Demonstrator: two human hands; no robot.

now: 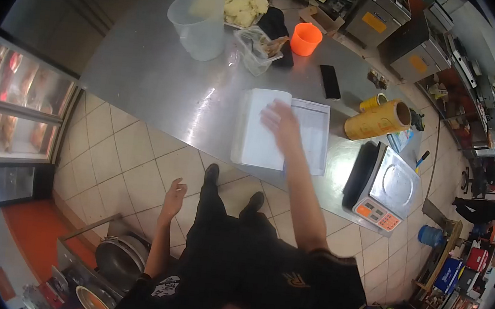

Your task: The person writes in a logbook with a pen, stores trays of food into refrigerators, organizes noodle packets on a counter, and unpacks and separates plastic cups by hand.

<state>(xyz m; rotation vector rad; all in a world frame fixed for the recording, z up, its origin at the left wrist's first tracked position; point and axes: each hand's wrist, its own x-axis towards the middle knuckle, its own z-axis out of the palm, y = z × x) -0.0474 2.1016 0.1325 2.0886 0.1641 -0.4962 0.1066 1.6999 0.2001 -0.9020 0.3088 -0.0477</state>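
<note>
My right hand (281,125) is over the white left half of an open notebook (253,131) on the metal table. Its fingers are apart and a little blurred, with nothing held in them. Whether they touch the page I cannot tell. The notebook's right half (315,137) looks greyer, with a border. My left hand (175,198) hangs in the air in front of the table, over the tiled floor, fingers loosely apart and holding nothing.
Right of the notebook are a roll of plastic wrap (377,121), a scale (389,184) and a black phone (330,82). Behind stand a translucent bucket (200,32), a tray of pale dough-like food (245,8), a plastic container (254,59) and an orange cup (306,39).
</note>
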